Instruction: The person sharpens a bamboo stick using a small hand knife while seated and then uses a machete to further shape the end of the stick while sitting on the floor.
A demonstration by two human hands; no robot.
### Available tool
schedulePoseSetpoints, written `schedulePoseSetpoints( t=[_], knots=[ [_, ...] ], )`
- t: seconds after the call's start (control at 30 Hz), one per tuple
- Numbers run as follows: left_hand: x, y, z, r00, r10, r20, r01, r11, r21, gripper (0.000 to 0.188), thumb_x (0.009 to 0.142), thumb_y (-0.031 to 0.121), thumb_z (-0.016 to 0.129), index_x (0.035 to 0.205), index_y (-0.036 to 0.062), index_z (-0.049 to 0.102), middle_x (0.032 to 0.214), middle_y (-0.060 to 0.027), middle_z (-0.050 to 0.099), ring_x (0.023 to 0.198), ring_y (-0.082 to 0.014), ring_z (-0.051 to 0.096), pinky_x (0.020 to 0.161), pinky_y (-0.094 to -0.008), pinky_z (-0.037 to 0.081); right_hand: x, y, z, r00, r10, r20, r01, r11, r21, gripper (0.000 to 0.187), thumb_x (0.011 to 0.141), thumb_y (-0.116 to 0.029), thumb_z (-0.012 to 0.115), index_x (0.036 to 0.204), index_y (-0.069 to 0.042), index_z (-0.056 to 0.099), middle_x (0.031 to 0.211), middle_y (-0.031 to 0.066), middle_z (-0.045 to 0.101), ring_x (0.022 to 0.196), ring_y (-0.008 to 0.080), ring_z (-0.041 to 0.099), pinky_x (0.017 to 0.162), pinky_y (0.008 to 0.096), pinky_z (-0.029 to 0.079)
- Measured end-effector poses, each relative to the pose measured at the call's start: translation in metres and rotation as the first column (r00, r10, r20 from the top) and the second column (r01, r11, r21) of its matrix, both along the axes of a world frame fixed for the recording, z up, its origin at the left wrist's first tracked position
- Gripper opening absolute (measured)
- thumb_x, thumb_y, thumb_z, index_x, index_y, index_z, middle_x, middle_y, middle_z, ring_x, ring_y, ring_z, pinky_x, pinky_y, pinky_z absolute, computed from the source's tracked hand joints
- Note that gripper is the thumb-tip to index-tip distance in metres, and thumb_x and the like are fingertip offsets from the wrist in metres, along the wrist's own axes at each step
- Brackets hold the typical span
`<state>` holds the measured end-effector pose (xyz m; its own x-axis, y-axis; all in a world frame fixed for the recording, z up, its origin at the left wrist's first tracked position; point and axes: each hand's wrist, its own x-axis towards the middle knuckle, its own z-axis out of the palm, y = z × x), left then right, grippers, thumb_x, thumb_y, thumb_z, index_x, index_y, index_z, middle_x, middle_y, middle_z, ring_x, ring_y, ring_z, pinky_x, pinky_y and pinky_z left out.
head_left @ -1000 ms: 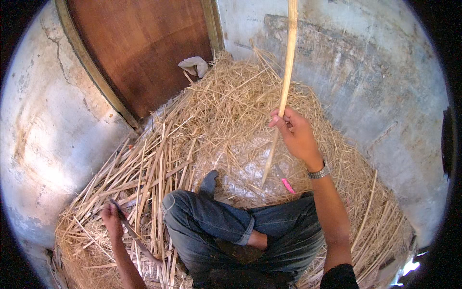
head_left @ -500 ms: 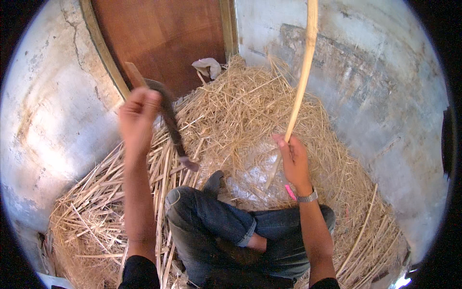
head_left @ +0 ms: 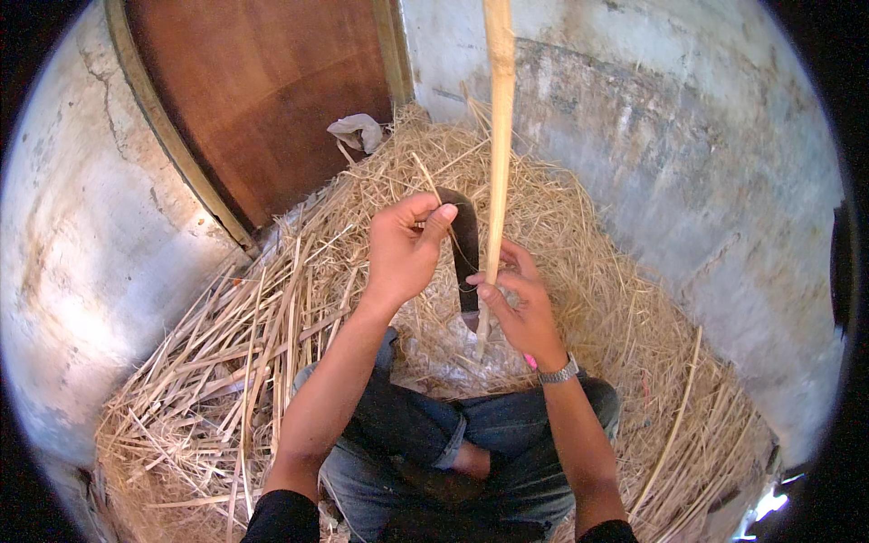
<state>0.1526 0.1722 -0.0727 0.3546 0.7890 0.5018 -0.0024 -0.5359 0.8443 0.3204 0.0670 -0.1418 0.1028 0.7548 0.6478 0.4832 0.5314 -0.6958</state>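
Note:
My left hand (head_left: 407, 249) is closed on a knife with a dark, curved blade (head_left: 464, 235), up at its rounded end; a thin pale strip (head_left: 425, 176) sticks up beside the fingers. The blade hangs down alongside a long, pale bamboo strip (head_left: 500, 127). My right hand (head_left: 523, 303) pinches this strip near its lower end, other fingers partly spread behind it. The strip stands nearly upright and runs out of the top of the view. A fine, curled shaving shows between the hands. The palm hides part of the knife.
Straw-like shavings (head_left: 579, 271) cover the floor around my crossed legs (head_left: 407, 416). Split strips (head_left: 208, 380) lie heaped at the left. A brown door (head_left: 272, 90), a whitish bag (head_left: 358, 131) and worn walls (head_left: 625, 109) enclose the far side.
My left hand has moved right with the knife, bringing the blade next to the bamboo strip. The strip now stands more upright, and the view has shifted slightly.

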Motion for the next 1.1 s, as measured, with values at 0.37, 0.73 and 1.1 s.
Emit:
schedulePoseSetpoints(
  t=[0.37,0.73,1.1],
  knots=[
    [-0.008,-0.012,0.003,0.988,-0.115,-0.106,0.125,0.988,0.094,0.012,0.097,0.006,0.061,0.097,-0.0027,0.069,0.087,-0.0016,0.068,0.079,-0.0068,0.062,0.071,-0.0248,0.055,-0.008,0.002,0.009,0.979,0.082,-0.185,-0.096,0.993,-0.069,0.014,0.09,-0.012,0.07,0.1,-0.003,0.074,0.111,0.0124,0.065,0.104,0.0234,0.062,0.091,0.0328,0.048],
    [-0.03,-0.015,-0.021,0.98,-0.154,-0.129,0.146,0.987,-0.07,0.02,0.101,0.009,0.055,0.109,-0.0029,0.068,0.09,-0.006,0.069,0.084,-0.012,0.066,0.075,-0.0287,0.059,-0.019,0.005,0.006,0.988,-0.028,-0.151,0.014,0.995,-0.094,0.013,0.088,-0.01,0.071,0.091,0.002,0.072,0.081,0.0111,0.065,0.076,0.0206,0.061,0.068,0.0314,0.046],
    [-0.079,0.01,-0.027,0.841,0.54,-0.006,-0.521,0.814,0.257,0.03,0.097,0.008,0.058,0.124,-0.0038,0.061,0.111,-0.0178,0.07,0.103,-0.0258,0.067,0.094,-0.037,0.052,0.0,0.002,-0.007,0.956,-0.178,-0.235,0.167,0.984,-0.068,0.013,0.087,-0.011,0.073,0.094,0.001,0.074,0.093,0.0125,0.069,0.086,0.0209,0.065,0.078,0.0311,0.049]
  ],
)
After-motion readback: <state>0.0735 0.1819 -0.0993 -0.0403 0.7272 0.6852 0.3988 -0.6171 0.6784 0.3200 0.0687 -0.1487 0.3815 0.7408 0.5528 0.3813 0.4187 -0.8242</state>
